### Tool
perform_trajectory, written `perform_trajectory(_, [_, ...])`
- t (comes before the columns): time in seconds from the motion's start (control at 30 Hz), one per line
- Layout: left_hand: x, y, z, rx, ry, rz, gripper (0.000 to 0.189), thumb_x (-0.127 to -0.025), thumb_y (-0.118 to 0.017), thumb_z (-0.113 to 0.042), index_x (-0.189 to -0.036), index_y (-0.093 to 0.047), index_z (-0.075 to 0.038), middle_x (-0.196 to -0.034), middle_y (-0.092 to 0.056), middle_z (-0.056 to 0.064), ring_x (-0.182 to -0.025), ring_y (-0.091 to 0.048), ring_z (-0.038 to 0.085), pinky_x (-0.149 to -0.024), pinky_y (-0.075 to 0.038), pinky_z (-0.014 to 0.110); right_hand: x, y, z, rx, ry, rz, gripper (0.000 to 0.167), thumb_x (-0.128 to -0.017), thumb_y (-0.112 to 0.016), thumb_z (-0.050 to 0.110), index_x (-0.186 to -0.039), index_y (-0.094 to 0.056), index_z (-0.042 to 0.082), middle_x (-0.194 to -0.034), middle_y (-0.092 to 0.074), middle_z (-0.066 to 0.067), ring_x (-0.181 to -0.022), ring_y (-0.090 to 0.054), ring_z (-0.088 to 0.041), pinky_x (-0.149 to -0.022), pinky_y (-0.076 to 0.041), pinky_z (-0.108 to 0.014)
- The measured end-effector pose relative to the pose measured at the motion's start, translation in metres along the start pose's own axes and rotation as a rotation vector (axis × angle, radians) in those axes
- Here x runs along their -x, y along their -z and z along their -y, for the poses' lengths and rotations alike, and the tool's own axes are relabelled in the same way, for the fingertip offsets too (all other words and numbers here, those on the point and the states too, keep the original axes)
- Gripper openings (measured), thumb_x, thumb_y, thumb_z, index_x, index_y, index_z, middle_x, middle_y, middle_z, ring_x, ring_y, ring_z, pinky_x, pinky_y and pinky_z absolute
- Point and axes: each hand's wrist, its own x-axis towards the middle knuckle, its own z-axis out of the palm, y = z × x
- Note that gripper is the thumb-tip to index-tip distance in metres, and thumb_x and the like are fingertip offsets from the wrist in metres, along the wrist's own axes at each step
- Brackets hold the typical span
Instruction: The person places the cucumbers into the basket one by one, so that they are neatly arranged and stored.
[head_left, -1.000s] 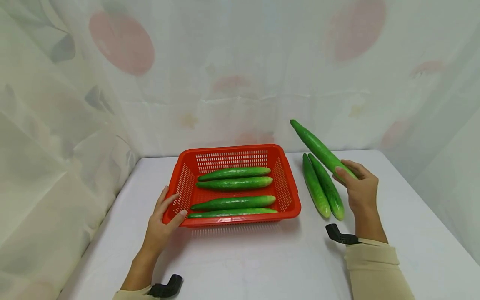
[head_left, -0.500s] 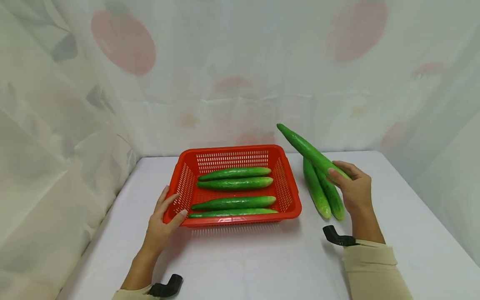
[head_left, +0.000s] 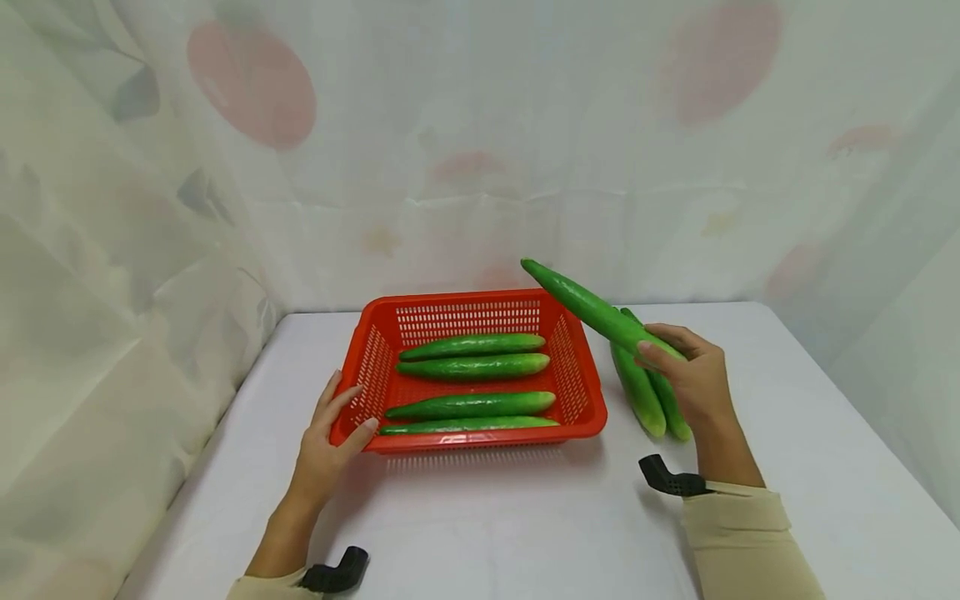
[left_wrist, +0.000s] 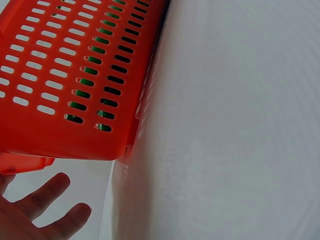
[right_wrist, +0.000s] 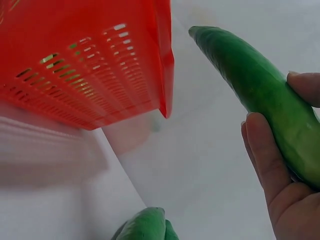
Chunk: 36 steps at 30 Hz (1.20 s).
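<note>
The right hand point(head_left: 699, 377) has carried its gripped cucumber point(head_left: 592, 311) left, bringing the raised tip closer to the basket's point(head_left: 480, 440) far right corner, while the left hand point(head_left: 320, 455), fingers spread, touches the left rim.

Green cucumbers point(head_left: 600, 314), red basket point(head_left: 465, 442)

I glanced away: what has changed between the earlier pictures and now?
The right hand, holding a cucumber, has moved left, carrying it toward the basket. Nothing was newly gripped or released. The left hand at the basket's left side, four cucumbers inside and two cucumbers on the table stayed put.
</note>
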Motion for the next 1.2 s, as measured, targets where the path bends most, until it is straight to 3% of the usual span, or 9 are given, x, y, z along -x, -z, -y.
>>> perform_trajectory(0.17, [0.000,-0.001,-0.001,0.011,-0.002,0.000,0.052,-0.091,-0.067,-0.024,-0.139,-0.052,-0.010,-0.158,-0.017,-0.003,-0.140,-0.021,0.023,-0.094,-0.033,0.013,0.002,-0.007,0.002,0.006,0.002,0.061,0.029,-0.085,-0.073,0.001,-0.111,-0.066,-0.008,-0.103,-0.067,-0.007,-0.093,-0.062,-0.023,-0.075,-0.055,-0.033])
perform_trajectory(0.47, [0.001,-0.002,-0.001,0.005,-0.002,-0.004,0.052,-0.091,-0.068,-0.023,-0.139,-0.052,-0.011,-0.158,-0.018,-0.001,-0.141,-0.020,0.023,-0.096,-0.031,0.014,0.005,-0.021,0.002,0.172,-0.039,0.152,0.031,-0.087,-0.073,0.012,-0.114,-0.066,-0.001,-0.106,-0.066,-0.006,-0.078,-0.070,-0.023,-0.079,-0.052,-0.027])
perform_trajectory(0.73, [0.002,-0.002,-0.001,0.019,-0.012,-0.014,0.052,-0.090,-0.068,-0.023,-0.138,-0.053,-0.010,-0.158,-0.019,-0.004,-0.140,-0.022,0.022,-0.099,-0.029,0.015,0.004,-0.039,-0.003,0.229,-0.053,0.241,0.033,-0.087,-0.074,0.016,-0.115,-0.067,0.000,-0.109,-0.065,-0.010,-0.090,-0.063,-0.028,-0.077,-0.052,-0.030])
perform_trajectory(0.93, [0.001,-0.003,-0.003,0.029,-0.019,-0.013,0.051,-0.090,-0.068,-0.020,-0.138,-0.052,-0.010,-0.158,-0.018,-0.003,-0.140,-0.022,0.024,-0.098,-0.028,0.012,0.004,-0.047,-0.004,0.301,-0.042,0.292,0.031,-0.084,-0.077,0.020,-0.112,-0.070,0.007,-0.102,-0.065,-0.012,-0.088,-0.057,-0.029,-0.070,-0.050,-0.032])
perform_trajectory(1.2, [0.005,0.000,-0.031,0.036,-0.021,-0.010,0.049,-0.090,-0.066,-0.010,-0.136,-0.051,0.001,-0.157,-0.019,0.012,-0.138,-0.024,0.034,-0.094,-0.030,0.010,-0.002,-0.063,-0.005,0.272,-0.040,0.402,0.027,-0.084,-0.077,0.015,-0.108,-0.072,0.007,-0.104,-0.065,-0.011,-0.086,-0.058,-0.030,-0.068,-0.053,-0.035])
